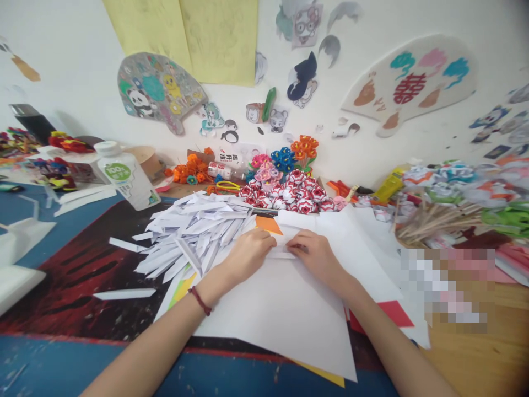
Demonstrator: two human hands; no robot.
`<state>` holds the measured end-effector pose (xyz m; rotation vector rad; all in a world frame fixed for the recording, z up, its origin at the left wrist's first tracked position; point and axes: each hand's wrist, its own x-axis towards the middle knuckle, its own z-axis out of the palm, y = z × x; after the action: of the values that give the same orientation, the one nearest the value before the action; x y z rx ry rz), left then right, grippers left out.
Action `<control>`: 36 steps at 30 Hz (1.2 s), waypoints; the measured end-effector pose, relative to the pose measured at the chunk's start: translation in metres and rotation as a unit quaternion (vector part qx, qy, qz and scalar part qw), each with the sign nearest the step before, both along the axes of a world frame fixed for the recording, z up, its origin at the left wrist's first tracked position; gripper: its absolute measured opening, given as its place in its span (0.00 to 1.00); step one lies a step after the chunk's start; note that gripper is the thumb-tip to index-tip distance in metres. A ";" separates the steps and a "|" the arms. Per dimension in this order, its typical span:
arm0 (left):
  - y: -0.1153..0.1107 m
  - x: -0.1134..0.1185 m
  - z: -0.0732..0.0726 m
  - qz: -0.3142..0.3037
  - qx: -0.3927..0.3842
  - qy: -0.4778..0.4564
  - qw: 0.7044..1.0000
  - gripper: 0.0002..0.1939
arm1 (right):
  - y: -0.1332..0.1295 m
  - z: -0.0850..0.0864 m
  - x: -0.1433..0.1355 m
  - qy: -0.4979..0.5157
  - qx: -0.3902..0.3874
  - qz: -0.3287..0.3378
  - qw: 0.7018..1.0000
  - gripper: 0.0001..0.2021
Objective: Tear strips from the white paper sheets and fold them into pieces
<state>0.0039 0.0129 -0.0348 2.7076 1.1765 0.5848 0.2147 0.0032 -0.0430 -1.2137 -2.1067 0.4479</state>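
Note:
My left hand [253, 251], with a dark red braided bracelet [200, 302] on its wrist, is closed with its fingertips at the left end of a small white piece of paper [281, 251]. At the right end, my right hand [314, 252] pinches the same piece. The paper looks folded into a narrow strip, though the fingers hide its ends. Beneath both hands lies a large white sheet [285, 314]. Left of my left hand spreads a heap of folded white paper strips [194, 231], and one loose strip [124, 294] lies apart on the dark mat.
Red-and-white paper flowers [303, 193] and orange flowers [192, 168] stand along the wall. A white bottle [126, 176] leans at the left. Wooden sticks [440, 220] lie at the right, near a yellow bottle [389, 183]. Red paper [394, 313] shows beside my right forearm.

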 end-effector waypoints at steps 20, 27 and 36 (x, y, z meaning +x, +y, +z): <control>-0.003 0.000 0.001 0.022 0.004 -0.055 0.998 0.07 | -0.001 -0.002 0.007 -0.174 0.126 0.060 0.975 0.08; -0.011 0.003 -0.003 0.006 0.093 0.039 0.995 0.07 | -0.006 0.009 0.007 -0.189 0.099 0.066 0.975 0.08; -0.010 0.001 -0.005 -0.023 0.109 0.061 0.992 0.06 | -0.010 0.009 0.001 -0.207 0.095 0.048 0.972 0.08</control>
<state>0.0045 0.0032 -0.0400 2.9832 1.1351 0.5810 0.2161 -0.0068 -0.0341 -1.1714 -2.5017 0.0275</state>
